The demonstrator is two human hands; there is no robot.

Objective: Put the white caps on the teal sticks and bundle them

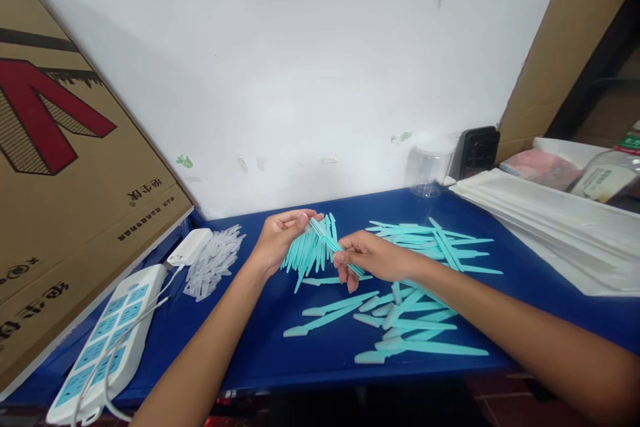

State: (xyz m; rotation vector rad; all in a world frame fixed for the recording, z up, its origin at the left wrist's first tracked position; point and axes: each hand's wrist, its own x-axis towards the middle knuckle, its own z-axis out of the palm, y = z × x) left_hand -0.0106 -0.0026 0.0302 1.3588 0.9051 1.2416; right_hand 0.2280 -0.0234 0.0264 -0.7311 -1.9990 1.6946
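Observation:
Several teal eyebrow razors [327, 240] are bunched in my right hand [367, 257], its fingers closed around their handles. My left hand [280, 240] pinches at the upper blade end of that bunch; whether a clear cap is between its fingertips I cannot make out. Behind the hands lies a fanned pile of teal razors [305, 253]. Loose razors [420, 347] are spread on the blue table [240, 340] at the front, and another heap of razors [440, 243] lies beyond my right forearm. Small clear plastic caps [215, 263] are piled left of my left hand.
A white power strip [113, 333] with cables and a white adapter [190, 247] sit at the left beside a large cardboard box [75, 167]. A clear jar [433, 170] stands by the wall. White plastic bags [555, 227] lie at the right.

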